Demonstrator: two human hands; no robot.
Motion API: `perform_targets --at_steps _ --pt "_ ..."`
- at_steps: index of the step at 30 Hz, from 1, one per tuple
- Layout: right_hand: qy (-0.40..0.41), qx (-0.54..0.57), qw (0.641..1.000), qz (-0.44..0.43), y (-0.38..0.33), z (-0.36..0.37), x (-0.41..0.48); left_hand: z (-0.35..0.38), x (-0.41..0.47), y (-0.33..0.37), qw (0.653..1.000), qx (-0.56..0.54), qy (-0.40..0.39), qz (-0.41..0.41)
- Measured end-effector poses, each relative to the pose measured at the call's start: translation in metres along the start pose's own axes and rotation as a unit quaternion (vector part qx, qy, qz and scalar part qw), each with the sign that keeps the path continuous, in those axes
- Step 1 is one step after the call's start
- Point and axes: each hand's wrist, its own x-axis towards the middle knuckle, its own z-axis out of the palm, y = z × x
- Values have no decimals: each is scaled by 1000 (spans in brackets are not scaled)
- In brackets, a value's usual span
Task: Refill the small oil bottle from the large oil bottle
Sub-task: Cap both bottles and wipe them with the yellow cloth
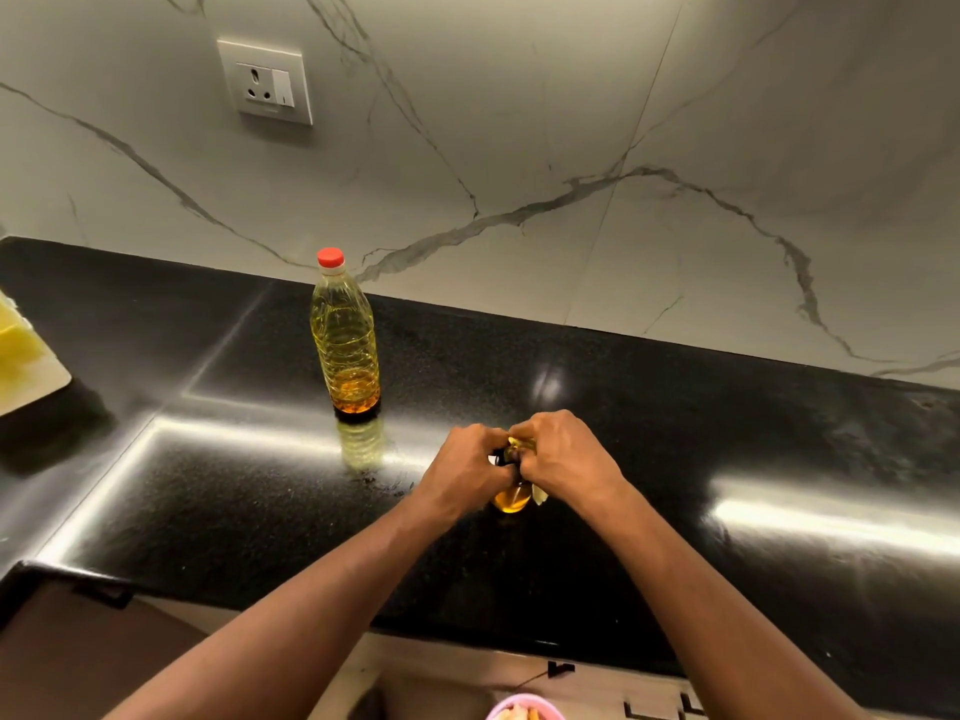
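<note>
Item: small oil bottle (511, 498), stood on the black worktop (675, 459) toward its front edge, only the amber base showing. Left hand (467, 472) and right hand (563, 459): both grips clenched round its upper part, apparently working the closure, which was hidden. Large oil bottle (345, 335), red cap (330, 257) on, stood upright behind and to the left, apart from the hands. Risks, as judged: oily fingers slipping could tip the small bottle and spill it. A hard twist could skid its base across the glossy stone.
</note>
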Motion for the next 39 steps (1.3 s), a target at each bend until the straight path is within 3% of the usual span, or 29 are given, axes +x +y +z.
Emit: perform_targets --at_steps 5,10,16,21,26,33,35,37,39 --pt "67 108 991 -29 15 4 -8 -2 -1 2 1000 -7 -3 16" --pt "199 298 934 -8 32 20 -21 -4 -3 4 1000 -14 2 19" --pt "230 441 865 66 33 54 -13 -2 -3 4 1000 -1 6 7" --pt "275 345 894 77 33 75 -25 -3 -5 8 1000 2 9 1" --pt "301 298 906 19 39 79 -42 -3 -4 8 1000 -3 -2 -12" --pt "190 325 925 57 45 58 11 -3 -2 9 1000 4 -9 -27" --pt "172 379 905 87 42 57 18 -3 -2 9 999 7 -13 -31" --pt "199 446 863 131 40 59 13 -2 -3 10 999 7 -9 -32" --pt "232 454 847 150 41 68 2 -1 -4 12 1000 2 -1 -30"
